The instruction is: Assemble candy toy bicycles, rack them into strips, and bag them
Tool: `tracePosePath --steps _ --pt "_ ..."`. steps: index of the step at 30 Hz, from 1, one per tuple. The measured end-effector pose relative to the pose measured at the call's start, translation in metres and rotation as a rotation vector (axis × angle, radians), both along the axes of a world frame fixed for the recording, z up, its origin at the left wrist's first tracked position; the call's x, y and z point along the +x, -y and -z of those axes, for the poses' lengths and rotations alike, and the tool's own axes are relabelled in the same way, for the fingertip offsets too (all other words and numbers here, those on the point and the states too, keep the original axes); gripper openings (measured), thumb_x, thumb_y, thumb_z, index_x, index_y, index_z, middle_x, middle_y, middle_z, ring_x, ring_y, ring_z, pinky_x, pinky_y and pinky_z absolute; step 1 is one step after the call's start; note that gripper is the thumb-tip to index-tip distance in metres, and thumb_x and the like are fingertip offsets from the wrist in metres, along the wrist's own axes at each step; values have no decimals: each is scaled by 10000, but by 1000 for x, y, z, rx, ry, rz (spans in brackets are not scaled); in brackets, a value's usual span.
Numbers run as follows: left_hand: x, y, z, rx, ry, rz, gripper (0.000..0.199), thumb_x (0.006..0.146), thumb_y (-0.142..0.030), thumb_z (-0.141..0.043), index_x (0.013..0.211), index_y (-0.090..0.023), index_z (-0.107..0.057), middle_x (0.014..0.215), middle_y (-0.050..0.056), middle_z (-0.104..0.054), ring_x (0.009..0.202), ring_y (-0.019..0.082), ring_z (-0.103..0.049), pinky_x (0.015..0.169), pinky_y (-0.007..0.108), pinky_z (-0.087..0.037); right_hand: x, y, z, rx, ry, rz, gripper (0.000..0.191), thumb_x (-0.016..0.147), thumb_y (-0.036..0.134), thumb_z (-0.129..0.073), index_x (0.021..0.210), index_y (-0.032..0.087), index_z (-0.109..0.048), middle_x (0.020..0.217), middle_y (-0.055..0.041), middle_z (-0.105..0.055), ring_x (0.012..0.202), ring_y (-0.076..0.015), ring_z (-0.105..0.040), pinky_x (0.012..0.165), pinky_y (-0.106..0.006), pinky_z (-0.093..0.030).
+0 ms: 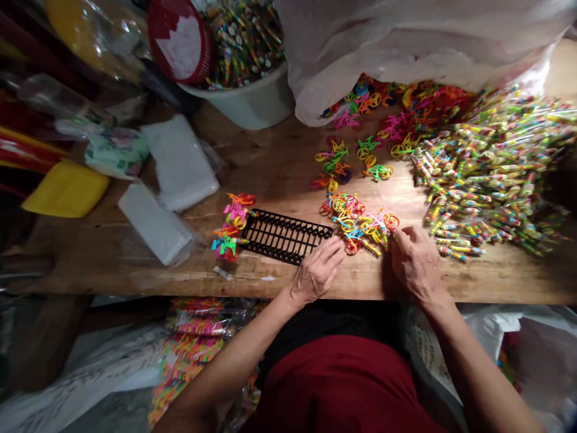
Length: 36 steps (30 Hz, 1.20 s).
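Note:
My left hand (319, 269) lies over the right end of a black plastic rack (288, 236), its fingers together and curled beside a small heap of colourful plastic toy bicycles (349, 218). What those fingertips hold, if anything, is hidden. At the heap's right side my right hand (417, 264) is closed in a pinch at the red wheel of a toy bicycle (391, 221). Thin tubes with printed wrappers (372, 248) stick out from under the heap. More toy bicycles (232, 231) are lined up at the rack's left end, with tube ends showing there.
A large pile of wrapped tubes (491, 174) covers the right side. Loose toy bicycles (336, 159) lie behind the heap, below a white plastic bag (406, 42). A tub (252, 102) of tubes stands at the back. Packs of clear bags (180, 165) lie left.

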<state>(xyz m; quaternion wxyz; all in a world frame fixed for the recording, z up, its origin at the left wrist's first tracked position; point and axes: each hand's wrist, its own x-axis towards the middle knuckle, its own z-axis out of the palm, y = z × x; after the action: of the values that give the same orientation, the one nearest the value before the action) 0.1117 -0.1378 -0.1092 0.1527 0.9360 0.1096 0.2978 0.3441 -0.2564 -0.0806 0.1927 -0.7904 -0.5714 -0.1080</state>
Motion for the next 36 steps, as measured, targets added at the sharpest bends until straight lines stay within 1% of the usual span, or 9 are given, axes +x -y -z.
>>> tracePosePath --steps 5,8,14,19,24,26,29,33,36 --pt "26 14 -5 -85 108 87 362 860 -62 -512 1192 -116 -648 1223 124 -685 1329 251 -581 1134 432 -533 11 -20 -1 127 -163 50 212 942 239 -493 1013 164 -678 900 -95 -638 754 -197 -553 668 -312 -404" --pt "50 26 -5 -43 119 174 296 841 -103 -527 1093 -85 -682 1154 138 -694 1261 257 -622 1131 392 -530 18 -32 -6 42 -153 87 257 940 238 -474 1011 161 -709 889 -95 -642 700 -187 -525 631 -315 -368" --pt "73 59 -12 43 194 167 208 882 -165 -563 1027 -106 -700 1078 118 -729 1236 264 -651 1102 409 -543 18 -27 -25 60 -71 165 354 945 233 -455 1179 147 -707 1087 -147 -665 803 -201 -567 658 -310 -386" --pt "39 45 -77 109 349 100 246 874 -195 -591 1096 -129 -674 1014 72 -759 1140 240 -692 1062 419 -557 8 -38 -33 52 -96 263 343 985 413 -508 986 161 -741 903 -104 -669 691 -172 -504 624 -320 -313" --pt "-9 -48 -144 -36 104 -427 390 907 -237 -628 1296 -218 -622 1320 66 -695 1316 235 -607 1180 424 -453 24 -60 -15 25 -144 303 283 901 396 -610 750 171 -688 797 -69 -579 570 -121 -315 566 -330 -210" --pt "-21 -84 -143 -281 -74 -449 589 875 -368 -692 1415 -188 -543 1452 107 -613 1347 265 -586 1183 453 -444 35 -60 -11 85 -163 250 262 897 373 -605 732 182 -675 790 -73 -570 571 -127 -315 560 -329 -237" --pt "-24 -110 -115 -536 -183 -360 715 866 -371 -678 1502 -137 -448 1506 172 -556 1365 290 -573 1177 483 -434 37 -53 -20 159 -172 151 228 904 327 -584 736 193 -660 759 -82 -565 614 -161 -409 585 -334 -321" --pt "-15 -98 -82 -584 -45 -355 557 915 -234 -575 1458 -138 -493 1470 156 -594 1328 250 -607 1170 435 -445 -10 -41 -39 211 -250 -79 154 924 322 -583 863 199 -653 803 -67 -622 655 -168 -524 629 -321 -408" --pt "-7 -76 -78 -591 23 -408 512 926 -192 -548 1433 -137 -508 1446 149 -615 1324 250 -609 1170 431 -449 -63 -36 -36 204 -488 -270 146 940 310 -548 850 217 -616 751 -30 -636 633 -154 -559 608 -295 -438"
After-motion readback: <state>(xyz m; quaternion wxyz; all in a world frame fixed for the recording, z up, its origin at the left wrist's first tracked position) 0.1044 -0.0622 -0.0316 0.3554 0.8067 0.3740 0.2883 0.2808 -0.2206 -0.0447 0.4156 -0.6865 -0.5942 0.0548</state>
